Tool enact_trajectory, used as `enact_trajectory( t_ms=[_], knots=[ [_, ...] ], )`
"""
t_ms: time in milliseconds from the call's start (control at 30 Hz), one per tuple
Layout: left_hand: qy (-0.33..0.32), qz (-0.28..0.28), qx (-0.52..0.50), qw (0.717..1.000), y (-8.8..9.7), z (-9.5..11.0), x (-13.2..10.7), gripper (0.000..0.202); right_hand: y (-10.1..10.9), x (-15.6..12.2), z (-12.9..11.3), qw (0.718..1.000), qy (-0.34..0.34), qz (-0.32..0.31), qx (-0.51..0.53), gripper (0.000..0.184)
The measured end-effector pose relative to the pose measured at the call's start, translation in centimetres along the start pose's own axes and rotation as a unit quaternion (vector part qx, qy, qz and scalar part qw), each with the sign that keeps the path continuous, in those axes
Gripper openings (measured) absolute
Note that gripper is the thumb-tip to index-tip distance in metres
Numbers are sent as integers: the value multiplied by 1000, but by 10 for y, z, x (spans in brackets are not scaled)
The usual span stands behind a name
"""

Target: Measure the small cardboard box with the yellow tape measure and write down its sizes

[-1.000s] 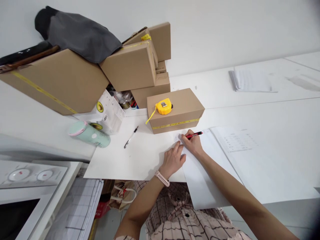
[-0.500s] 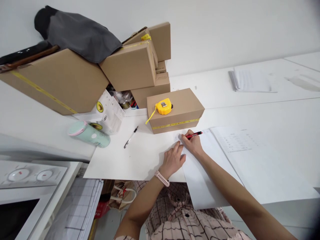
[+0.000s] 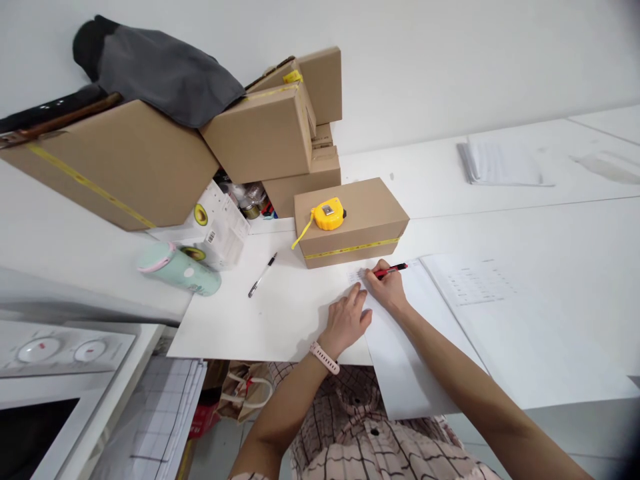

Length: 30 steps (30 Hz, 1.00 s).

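Note:
My right hand (image 3: 387, 288) grips a red and black pen (image 3: 393, 271), its tip low over the top left of a white sheet of paper (image 3: 407, 347). Small writing or print shows by the fingers; the pen tip itself is hidden. My left hand (image 3: 346, 319) lies flat with fingers spread at the paper's left edge and holds nothing. Just beyond both hands stands a closed cardboard box (image 3: 357, 220). On its top rests a yellow tape measure (image 3: 329, 214) with its strap hanging over the side. A printed sheet (image 3: 500, 313) lies to the right.
A second pen (image 3: 263, 275) lies left on the white table (image 3: 300, 327). Stacked cardboard boxes (image 3: 260, 137), a white avocado-print box (image 3: 220, 227) and a mint-green cylindrical case (image 3: 183, 270) stand back left. Papers (image 3: 505, 161) lie back right. A microwave (image 3: 60, 373) is at lower left.
The right hand and its pen have shifted very slightly to the right along the paper. The left hand stays where it was, and the view has tilted a touch.

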State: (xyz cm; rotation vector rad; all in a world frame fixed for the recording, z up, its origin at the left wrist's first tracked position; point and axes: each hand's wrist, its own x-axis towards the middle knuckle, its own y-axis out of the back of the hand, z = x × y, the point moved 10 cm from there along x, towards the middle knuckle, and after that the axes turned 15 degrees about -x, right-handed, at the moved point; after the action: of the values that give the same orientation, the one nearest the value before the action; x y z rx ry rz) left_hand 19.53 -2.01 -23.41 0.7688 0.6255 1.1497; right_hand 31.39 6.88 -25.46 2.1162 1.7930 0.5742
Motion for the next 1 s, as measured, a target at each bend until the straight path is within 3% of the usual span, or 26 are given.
enact_trajectory(
  t_ms=[633,733,800,867,933,1000],
  knots=[
    [1,-3,-8,1000,3,2,0,47,-3,0,-1,1000,5,-7,1,30],
    [0,2,-13,1000,4,1,1,46,4,0,-4,1000,20,16,-5,30],
    [-5,5,-16,1000,3,0,0,45,16,-3,-13,997,62,32,-33,25],
    [-12,12,-22,1000,1,-1,-1,44,28,-11,-28,984,147,22,-100,15],
    [-26,32,-39,998,2,-2,-1,41,36,-25,-39,948,242,2,-209,8],
    [-61,91,-70,992,17,2,0,33,42,-38,-37,897,301,-8,-325,22]
  ],
)
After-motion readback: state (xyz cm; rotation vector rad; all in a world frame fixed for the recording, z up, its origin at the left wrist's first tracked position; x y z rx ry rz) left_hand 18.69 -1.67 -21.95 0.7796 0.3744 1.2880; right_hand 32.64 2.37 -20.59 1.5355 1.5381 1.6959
